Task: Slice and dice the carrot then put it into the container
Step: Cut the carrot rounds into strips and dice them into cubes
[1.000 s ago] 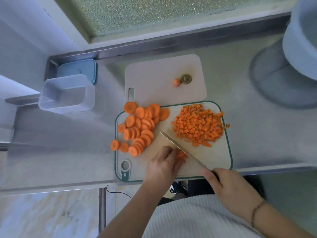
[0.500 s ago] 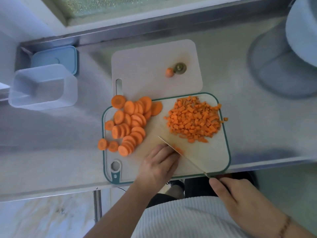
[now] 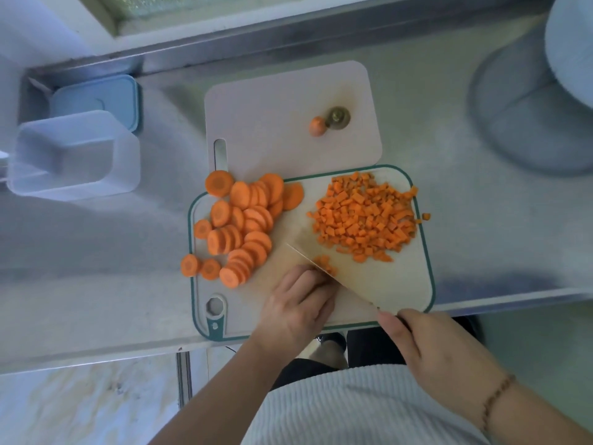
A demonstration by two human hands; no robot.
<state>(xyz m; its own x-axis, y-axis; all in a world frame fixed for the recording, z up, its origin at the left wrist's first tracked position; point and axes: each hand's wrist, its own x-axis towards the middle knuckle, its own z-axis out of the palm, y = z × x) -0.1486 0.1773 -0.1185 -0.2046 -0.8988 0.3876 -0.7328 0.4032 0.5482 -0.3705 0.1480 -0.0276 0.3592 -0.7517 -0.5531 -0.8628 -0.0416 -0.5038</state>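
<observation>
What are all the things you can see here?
Carrot slices: many, orange, left part of the green-rimmed board.
Diced carrot: one pile, orange, right part of that board.
Green-rimmed board: one, at the counter's front.
Plain board: one, pale, behind it.
Carrot ends: two, on the plain board.
Container: one, clear, far left.
Lid: one, blue, behind the container.
Knife: one, over the board.
Left hand: steadies carrot at the blade.
Right hand: grips the knife.
</observation>
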